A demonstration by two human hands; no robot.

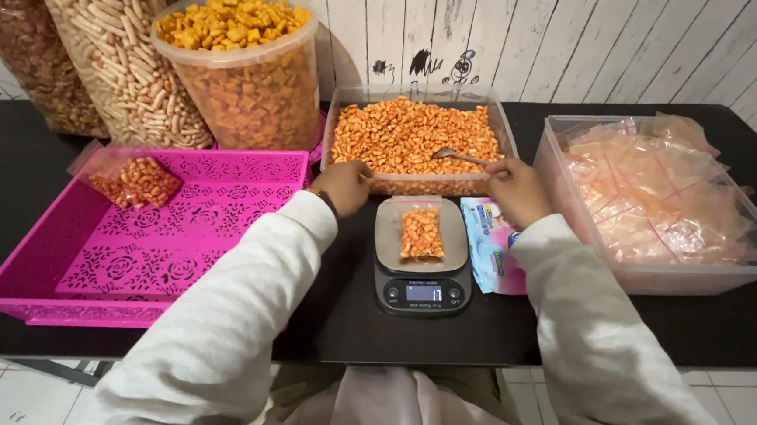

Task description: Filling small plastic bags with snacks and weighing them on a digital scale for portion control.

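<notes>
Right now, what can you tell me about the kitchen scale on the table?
The scale is small and dark grey, with a silvery square platform on top and a lit display between two buttons on its front edge. It sits flat on the black table, in front of the clear tray of orange snacks, between the pink basket and a blue packet. A small clear bag of orange snacks lies flat on its platform. Neither hand touches it.

Matt black desk [12, 181]; glossy pink plastic tray [176, 226]; clear plastic tub [655, 277], far right; shiny metal spoon [456, 156]; brushed-metal scale [419, 267].
</notes>
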